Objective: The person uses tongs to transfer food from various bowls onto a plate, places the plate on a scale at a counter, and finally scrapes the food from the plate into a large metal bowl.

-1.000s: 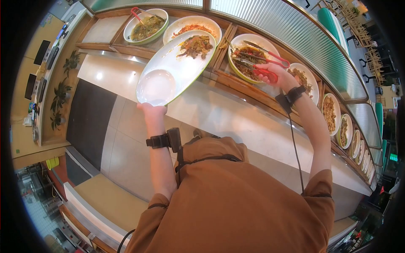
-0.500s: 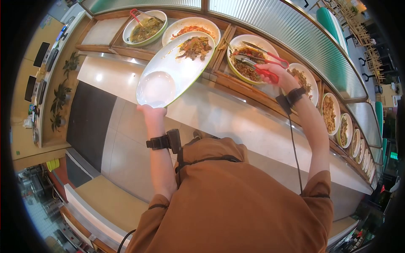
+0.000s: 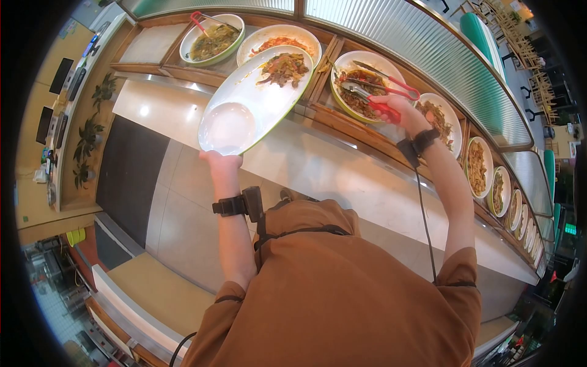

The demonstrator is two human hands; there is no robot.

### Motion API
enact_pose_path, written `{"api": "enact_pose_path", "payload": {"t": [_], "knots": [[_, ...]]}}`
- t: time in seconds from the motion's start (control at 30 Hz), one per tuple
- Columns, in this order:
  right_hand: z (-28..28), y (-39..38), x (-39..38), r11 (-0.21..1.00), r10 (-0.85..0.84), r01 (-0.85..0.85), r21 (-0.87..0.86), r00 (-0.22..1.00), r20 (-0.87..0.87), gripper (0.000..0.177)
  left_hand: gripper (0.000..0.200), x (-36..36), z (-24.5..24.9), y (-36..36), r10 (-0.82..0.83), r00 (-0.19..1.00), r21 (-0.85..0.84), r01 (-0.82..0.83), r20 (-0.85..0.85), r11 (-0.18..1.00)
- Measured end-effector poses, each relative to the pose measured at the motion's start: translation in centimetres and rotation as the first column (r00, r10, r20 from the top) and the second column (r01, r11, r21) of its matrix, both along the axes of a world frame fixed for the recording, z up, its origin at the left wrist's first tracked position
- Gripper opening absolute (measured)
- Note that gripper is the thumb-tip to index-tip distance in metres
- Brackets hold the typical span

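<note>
My left hand (image 3: 221,160) grips the lower end of a large oval white plate (image 3: 257,92) with a green outer edge, its thumb side on the rim. A heap of cooked food (image 3: 285,70) lies at the plate's far end, and a pale round shape shows near my hand. My right hand (image 3: 400,113) is closed round the red handles of metal tongs (image 3: 361,93). Their tips are down at the brown food in a white bowl (image 3: 347,60). A second red-looped utensil (image 3: 406,93), apparently more tongs, rests across that bowl just beyond my fingers.
Behind the plate stands a dish of reddish food (image 3: 260,37); left of it is a bowl of greens (image 3: 211,46) with red tongs. Several food dishes (image 3: 479,165) continue rightward in the wooden counter frame (image 3: 324,64). A ribbed glass screen (image 3: 367,30) runs along the back.
My right hand and the tongs have shifted slightly over the bowl, the wrist a little lower and the tong tips lower in the food. My left hand and the plate stay nearly still.
</note>
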State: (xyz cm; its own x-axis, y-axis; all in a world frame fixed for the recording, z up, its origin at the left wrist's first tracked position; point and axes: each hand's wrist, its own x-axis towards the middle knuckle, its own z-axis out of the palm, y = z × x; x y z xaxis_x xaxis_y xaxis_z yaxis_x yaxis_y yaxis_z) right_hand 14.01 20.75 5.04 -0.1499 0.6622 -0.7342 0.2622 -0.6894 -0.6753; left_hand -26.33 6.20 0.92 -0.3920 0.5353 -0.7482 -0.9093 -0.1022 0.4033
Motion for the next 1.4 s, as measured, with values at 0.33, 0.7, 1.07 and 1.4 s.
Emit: {"api": "enact_pose_path", "payload": {"t": [0.33, 0.7, 1.07, 1.4], "knots": [[3.7, 0.4, 0.6, 0.991, -0.101, 0.110, 0.076, 0.989, -0.108, 0.023, 0.058, 0.7, 1.8, -0.1, 0.034, 0.998, -0.014, -0.033, 0.051, 0.999], [8.0, 1.7, -7.3, 0.974, 0.155, -0.118, 0.196, 0.970, -0.189, 0.021, 0.054, 0.3, 1.3, -0.2, 0.016, 0.999, 0.048, -0.018, 0.047, 0.999], [5.7, 1.5, -11.3, 0.951, 0.282, -0.278, 0.133, 0.959, -0.012, 0.021, 0.058, 0.2, 1.4, -0.2, 0.030, 0.998, 0.022, -0.031, 0.055, 0.999], [6.6, -0.5, -12.4, 0.450, 0.342, -0.792, 0.412, 0.579, 0.740, 0.049, 0.055, -0.1, 0.6, 0.3, 0.034, 0.999, 0.054, -0.036, 0.041, 0.998]]}}
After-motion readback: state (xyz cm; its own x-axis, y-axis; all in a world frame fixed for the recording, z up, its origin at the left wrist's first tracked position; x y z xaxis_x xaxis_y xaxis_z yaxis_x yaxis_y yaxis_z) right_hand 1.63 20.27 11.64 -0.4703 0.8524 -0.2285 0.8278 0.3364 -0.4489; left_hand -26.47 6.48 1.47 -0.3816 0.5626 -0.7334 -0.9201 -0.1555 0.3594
